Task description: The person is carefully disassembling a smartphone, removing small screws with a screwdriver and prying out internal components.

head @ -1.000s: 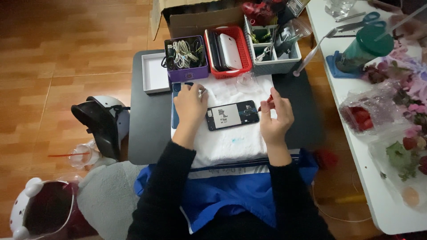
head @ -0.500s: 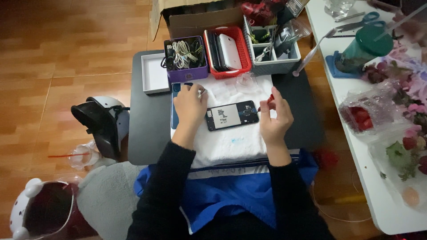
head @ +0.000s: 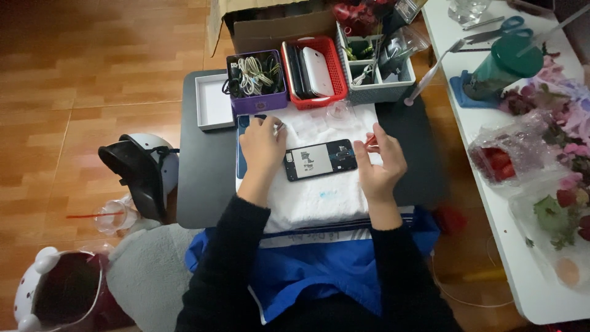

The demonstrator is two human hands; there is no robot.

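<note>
While pinching a thin tool in left hand (head: 263, 144) and red tool in right hand (head: 378, 163) beside opened phone (head: 320, 159), risk of slipping onto exposed parts.

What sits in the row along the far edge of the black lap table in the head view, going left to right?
White shallow box → purple box of coiled cables → red basket holding phones → grey divided organiser with tools. The opened phone lies nearer, on the white towel, between the left hand and right hand.
</note>
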